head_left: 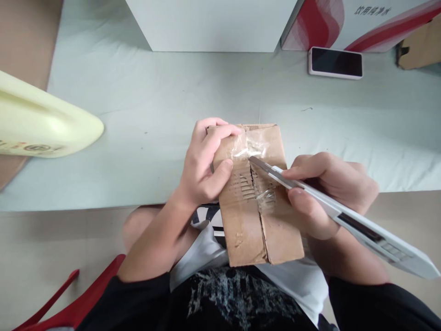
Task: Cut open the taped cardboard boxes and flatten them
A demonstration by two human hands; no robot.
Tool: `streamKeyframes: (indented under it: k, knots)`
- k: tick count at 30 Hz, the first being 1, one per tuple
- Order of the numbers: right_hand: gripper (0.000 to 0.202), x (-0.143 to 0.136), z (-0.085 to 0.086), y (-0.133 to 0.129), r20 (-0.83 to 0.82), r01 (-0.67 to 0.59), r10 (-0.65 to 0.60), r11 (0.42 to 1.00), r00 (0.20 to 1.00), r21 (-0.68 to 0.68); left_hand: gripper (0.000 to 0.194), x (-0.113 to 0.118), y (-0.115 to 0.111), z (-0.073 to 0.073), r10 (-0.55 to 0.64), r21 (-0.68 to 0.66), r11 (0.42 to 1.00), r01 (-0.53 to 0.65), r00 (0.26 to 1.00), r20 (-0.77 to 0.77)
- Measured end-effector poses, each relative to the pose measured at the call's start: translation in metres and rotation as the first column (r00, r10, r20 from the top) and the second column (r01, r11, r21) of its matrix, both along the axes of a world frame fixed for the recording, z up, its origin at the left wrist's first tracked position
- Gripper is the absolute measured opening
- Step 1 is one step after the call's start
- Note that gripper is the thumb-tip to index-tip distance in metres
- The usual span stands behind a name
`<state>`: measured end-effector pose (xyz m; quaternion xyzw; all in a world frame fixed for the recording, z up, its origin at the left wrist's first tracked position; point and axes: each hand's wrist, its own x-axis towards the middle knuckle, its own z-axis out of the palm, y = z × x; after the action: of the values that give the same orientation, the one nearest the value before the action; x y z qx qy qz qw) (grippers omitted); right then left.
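A small brown cardboard box (237, 230) with clear tape over its middle seam rests above my lap at the table's front edge. My left hand (206, 161) grips its left side, fingers over the upper left corner and thumb on the top face. In my right hand (324, 188) is a white box cutter (365, 230), its blade extended and pointing up and left. The blade tip meets the seam just below the shiny clear tape (253, 143). Below that tape the seam shows as a dark, ragged slit, with a crumpled bit of tape beside it.
A pale green cloth (155, 101) covers the table. At the back stand a white box (213, 27) and a red-and-white carton (320, 23). A dark-screened device (336, 63) lies before the carton. A pale yellow object (51, 119) juts in from the left; a red chair (89, 285) is below.
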<state>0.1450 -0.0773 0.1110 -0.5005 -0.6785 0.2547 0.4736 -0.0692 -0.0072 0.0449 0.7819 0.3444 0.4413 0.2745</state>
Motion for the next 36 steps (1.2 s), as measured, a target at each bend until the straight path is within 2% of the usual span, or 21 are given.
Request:
streamKeyframes:
  k: [4, 10, 14, 18, 20, 24, 28, 30, 33, 36]
  knots:
    - [0.004, -0.001, 0.002, -0.001, 0.016, -0.008, 0.008, 1.000, 1.000, 0.009, 0.041, 0.000, 0.000, -0.002, -0.021, 0.007, 1.000, 0.021, 0.998, 0.058]
    - [0.006, 0.003, 0.002, 0.003, 0.032, -0.002, 0.002, 1.000, 0.999, 0.011, 0.039, -0.001, 0.000, -0.002, -0.012, -0.012, 1.000, 0.012, 0.999, 0.041]
    - [0.011, 0.008, 0.004, 0.005, 0.079, -0.014, 0.013, 1.000, 0.997, 0.012, 0.044, 0.001, 0.003, -0.009, -0.040, 0.034, 0.999, 0.035, 0.990, 0.134]
    - [0.011, 0.010, 0.005, 0.007, 0.131, -0.025, 0.022, 0.999, 0.991, 0.026, 0.055, 0.003, 0.000, -0.014, 0.013, -0.091, 0.996, 0.006, 0.980, 0.201]
    - [0.009, 0.008, 0.004, 0.007, 0.109, -0.040, 0.036, 0.999, 0.993, 0.030, 0.056, 0.003, -0.002, -0.014, 0.012, -0.103, 0.995, 0.010, 0.977, 0.214]
    - [0.006, 0.003, 0.001, 0.004, 0.004, -0.072, 0.072, 0.997, 0.997, 0.025, 0.054, 0.002, -0.001, -0.012, 0.011, -0.037, 0.999, -0.001, 0.967, 0.256]
    - [0.008, 0.000, 0.001, -0.002, -0.075, -0.049, 0.050, 0.999, 0.996, 0.003, 0.055, 0.004, -0.001, -0.007, 0.015, 0.027, 0.999, -0.022, 0.972, 0.235]
    - [0.007, 0.000, 0.001, -0.002, -0.123, -0.053, 0.056, 0.998, 0.991, 0.024, 0.054, 0.005, -0.003, -0.003, 0.018, 0.015, 1.000, -0.023, 0.972, 0.234]
    - [0.007, 0.000, -0.001, 0.004, -0.133, -0.143, 0.155, 0.985, 0.979, 0.097, 0.055, 0.005, -0.006, 0.001, -0.018, 0.012, 1.000, 0.016, 0.965, 0.261]
    - [0.013, 0.001, -0.003, 0.010, -0.083, -0.275, 0.295, 0.942, 0.952, 0.192, 0.063, 0.004, -0.005, -0.002, -0.072, 0.019, 0.997, 0.069, 0.945, 0.318]
